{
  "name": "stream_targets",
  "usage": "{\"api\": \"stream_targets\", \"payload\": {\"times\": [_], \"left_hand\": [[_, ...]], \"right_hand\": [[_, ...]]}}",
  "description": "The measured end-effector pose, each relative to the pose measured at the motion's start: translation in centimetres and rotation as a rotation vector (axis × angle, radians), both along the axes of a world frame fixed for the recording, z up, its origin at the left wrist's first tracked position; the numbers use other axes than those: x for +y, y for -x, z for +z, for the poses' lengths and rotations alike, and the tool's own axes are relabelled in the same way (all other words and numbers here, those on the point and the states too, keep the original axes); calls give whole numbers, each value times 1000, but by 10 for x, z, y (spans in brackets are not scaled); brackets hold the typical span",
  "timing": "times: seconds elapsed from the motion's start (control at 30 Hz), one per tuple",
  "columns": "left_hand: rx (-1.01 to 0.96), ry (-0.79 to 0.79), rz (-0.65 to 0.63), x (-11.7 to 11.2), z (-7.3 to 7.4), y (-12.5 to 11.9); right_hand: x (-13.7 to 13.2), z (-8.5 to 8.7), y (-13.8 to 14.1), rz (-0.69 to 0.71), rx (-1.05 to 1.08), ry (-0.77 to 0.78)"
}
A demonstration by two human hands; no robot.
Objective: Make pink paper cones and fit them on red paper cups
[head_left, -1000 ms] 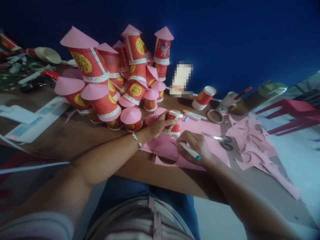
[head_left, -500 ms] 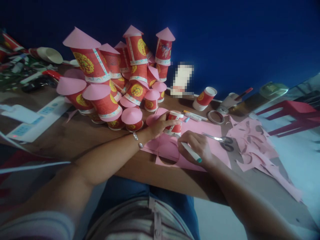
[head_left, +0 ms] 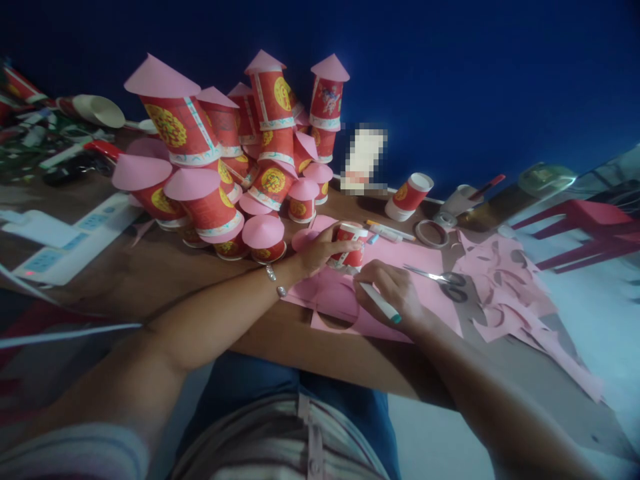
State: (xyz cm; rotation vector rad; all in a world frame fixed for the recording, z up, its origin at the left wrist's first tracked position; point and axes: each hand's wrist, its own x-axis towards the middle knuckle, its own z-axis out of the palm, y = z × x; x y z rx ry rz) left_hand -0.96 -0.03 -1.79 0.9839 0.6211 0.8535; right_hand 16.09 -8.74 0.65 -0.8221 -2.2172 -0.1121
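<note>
My left hand [head_left: 320, 250] is wrapped round a red and white paper cup [head_left: 350, 247] at the middle of the table. A pinch of my right hand [head_left: 387, 290] holds a white marker pen [head_left: 377, 301] with a green end just below and right of the cup; its tip is hidden by my fingers. Under both hands lie pink paper sheets [head_left: 425, 267] with round cut-outs. Scissors [head_left: 440, 275] rest on the pink paper right of my right hand. Beyond the cup lie an orange pen and a pale marker [head_left: 387, 232].
Several red cups with pink cone tops [head_left: 273, 177] are stacked at the back left. A power strip [head_left: 75, 243] lies left. Another red cup [head_left: 410, 197] and a tape roll [head_left: 433, 233] stand behind; pink scraps [head_left: 515, 287] cover the right. A red stool [head_left: 590, 223] stands beyond.
My right hand and the marker have shifted very slightly left and up beside the cup. My left hand keeps its grip on the cup.
</note>
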Motion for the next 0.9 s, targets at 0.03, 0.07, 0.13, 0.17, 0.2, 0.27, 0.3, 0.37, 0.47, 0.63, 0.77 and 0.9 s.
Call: {"api": "stream_targets", "payload": {"times": [0.03,0.07,0.13,0.17,0.2,0.27,0.3,0.37,0.47,0.63,0.77,0.9], "left_hand": [[0,-2,-2,0,0,0],[1,-2,-3,0,0,0],[3,7,-2,0,1,0],[4,15,-3,0,1,0],[2,22,-6,0,2,0],[-5,31,-11,0,2,1],[-11,33,-11,0,1,1],[-21,30,-8,1,1,0],[-20,29,-6,0,1,0],[-18,48,-2,0,2,1],[-24,42,7,0,2,1],[-29,29,10,1,0,0]], "right_hand": [[0,0,0,-6,6,-7],[1,-1,0,-10,10,-13],[1,-1,0,-17,14,-19],[1,0,-1,-20,14,-20],[1,0,-1,-23,11,-21],[1,1,-1,-31,4,-22],[1,1,-1,-37,1,-23],[0,1,-2,-48,1,-25],[0,1,-2,-55,3,-18],[0,3,-1,-45,-14,-17],[-1,3,0,-51,-22,-21],[-2,2,2,-54,-23,-21]]}}
